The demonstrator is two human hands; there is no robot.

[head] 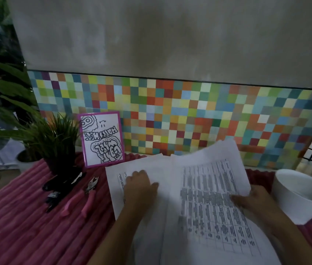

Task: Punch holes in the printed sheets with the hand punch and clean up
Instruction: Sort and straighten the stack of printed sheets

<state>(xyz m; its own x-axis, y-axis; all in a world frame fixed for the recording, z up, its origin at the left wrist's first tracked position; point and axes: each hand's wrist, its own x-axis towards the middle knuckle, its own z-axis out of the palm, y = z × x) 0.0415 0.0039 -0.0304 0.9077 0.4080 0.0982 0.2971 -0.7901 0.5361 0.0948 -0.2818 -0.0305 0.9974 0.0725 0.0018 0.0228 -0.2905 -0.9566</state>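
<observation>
The sheets (205,197) are pressed down by the left hand (140,186), fingers relaxed; the top 1 is lifted, pinched at its edge by the right hand (254,199). The punch (89,189) lies untouched left of the left hand. Edges should be squared before punching.

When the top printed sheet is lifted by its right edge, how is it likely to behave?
Probably floppy: the top sheet bows upward where the right hand holds its edge. Likely light and prone to sliding, since the left hand lies flat on the sheets beneath.
</observation>
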